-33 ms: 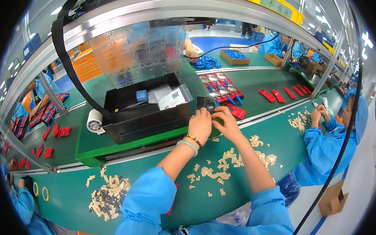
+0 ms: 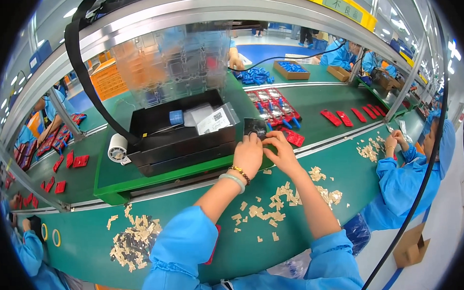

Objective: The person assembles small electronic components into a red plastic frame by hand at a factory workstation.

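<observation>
Above the front edge of the raised green shelf, my left hand (image 2: pixel 248 157) is closed at the lower edge of a small dark square sheet (image 2: pixel 255 127) with a greyish mark. Close against it, my right hand (image 2: pixel 282 154) has thumb and forefinger bent together near the left fingertips; whatever lies between them is too small to make out. Loose cream-coloured small flat pieces (image 2: pixel 267 213) are scattered on the green bench below my forearms. A red piece (image 2: pixel 213 246) shows partly from behind my left sleeve.
A black tray (image 2: pixel 186 151) with a blue roll and a clear packet stands left of my hands. Beyond lie a red tray (image 2: pixel 273 106) with blue parts and several red pieces (image 2: pixel 330 117). A mixed cream-and-dark heap (image 2: pixel 136 244) lies front left. A co-worker (image 2: pixel 412 174) sits at right.
</observation>
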Motion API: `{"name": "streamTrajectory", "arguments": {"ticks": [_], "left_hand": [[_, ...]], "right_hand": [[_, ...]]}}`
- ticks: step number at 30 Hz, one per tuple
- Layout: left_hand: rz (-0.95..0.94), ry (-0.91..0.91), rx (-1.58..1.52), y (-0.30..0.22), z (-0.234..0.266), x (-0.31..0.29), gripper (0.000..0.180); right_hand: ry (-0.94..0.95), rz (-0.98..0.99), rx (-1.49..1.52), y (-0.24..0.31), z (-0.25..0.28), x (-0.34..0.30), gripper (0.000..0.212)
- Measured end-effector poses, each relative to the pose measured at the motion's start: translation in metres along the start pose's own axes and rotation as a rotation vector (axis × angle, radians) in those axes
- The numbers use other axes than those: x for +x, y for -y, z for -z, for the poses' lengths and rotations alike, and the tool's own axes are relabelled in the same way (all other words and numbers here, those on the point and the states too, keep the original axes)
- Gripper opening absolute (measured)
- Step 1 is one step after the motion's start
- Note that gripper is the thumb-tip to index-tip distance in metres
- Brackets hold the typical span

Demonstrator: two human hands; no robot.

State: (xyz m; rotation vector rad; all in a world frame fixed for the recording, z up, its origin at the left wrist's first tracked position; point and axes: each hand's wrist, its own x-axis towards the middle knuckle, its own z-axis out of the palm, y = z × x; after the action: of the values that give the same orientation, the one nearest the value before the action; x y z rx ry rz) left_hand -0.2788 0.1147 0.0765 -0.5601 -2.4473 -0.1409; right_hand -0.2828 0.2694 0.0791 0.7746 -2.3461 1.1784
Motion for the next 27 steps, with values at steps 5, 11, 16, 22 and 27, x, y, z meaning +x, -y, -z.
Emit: {"name": "streamTrajectory", "arguments": {"ticks": [5, 11, 16, 22, 27], "left_hand": [[-0.034, -0.084, -0.117, -0.005, 0.019, -0.015, 0.016], [0.293, -0.048, -1.233, -0.005, 0.088, -0.060, 0.041], [0.254, -0.189, -1.550, -0.036, 0.115, -0.099, 0.066], [0.153, -0.252, -1.322, -0.006, 0.139, -0.147, 0.072], [0.033, 0.096, -1.423, -0.026, 0.187, -0.240, 0.068]], "right_hand": [[-0.047, 0.179, -0.208, -0.010, -0.004, -0.004, 0.030], [-0.182, 0.141, 0.027, 0.070, -0.037, -0.036, 0.047], [-0.178, -0.022, 0.565, 0.146, -0.065, -0.038, 0.063], [-0.298, -0.389, 1.118, 0.254, -0.091, -0.051, 0.073], [-0.190, -0.017, 0.935, 0.225, -0.096, -0.074, 0.091]]}}
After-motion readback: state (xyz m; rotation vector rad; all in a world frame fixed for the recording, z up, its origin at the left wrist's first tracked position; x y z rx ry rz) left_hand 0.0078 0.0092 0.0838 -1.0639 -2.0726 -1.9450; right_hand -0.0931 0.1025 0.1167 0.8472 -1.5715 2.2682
